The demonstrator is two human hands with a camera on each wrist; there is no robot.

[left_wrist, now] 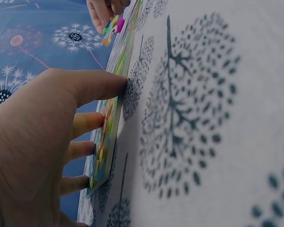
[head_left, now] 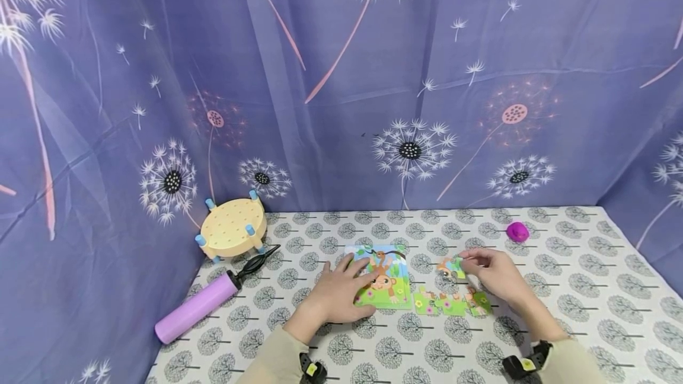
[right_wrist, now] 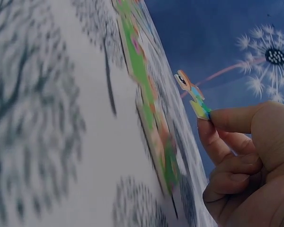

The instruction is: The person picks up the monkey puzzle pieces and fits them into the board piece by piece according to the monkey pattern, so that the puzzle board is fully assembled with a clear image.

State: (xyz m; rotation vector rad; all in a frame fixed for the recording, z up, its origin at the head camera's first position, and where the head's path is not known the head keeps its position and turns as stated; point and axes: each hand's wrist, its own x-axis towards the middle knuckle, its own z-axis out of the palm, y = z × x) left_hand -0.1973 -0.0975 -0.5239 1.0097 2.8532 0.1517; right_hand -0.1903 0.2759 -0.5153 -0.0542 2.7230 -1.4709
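In the head view my left hand (head_left: 341, 292) rests with spread fingers on a square monkey picture board (head_left: 397, 298), its fingertips on the printed surface. The left wrist view shows the thumb at the board's near edge. My right hand (head_left: 493, 274) pinches a puzzle piece (head_left: 452, 267) between thumb and fingers. In the right wrist view that puzzle piece (right_wrist: 195, 97) is lifted off the cloth and shows a monkey's eye, blue and green. Just below it in the head view lies a row of joined puzzle pieces (head_left: 452, 305), green with pink flowers, right of the board.
A purple bowl-like object (head_left: 517, 232) sits at the back right. On the left lie a lilac hand pump (head_left: 197, 307) with a black nozzle and a yellow toy stool (head_left: 235, 227) with blue feet. A dandelion-print curtain (head_left: 341, 105) borders the tree-patterned tablecloth (head_left: 389, 348).
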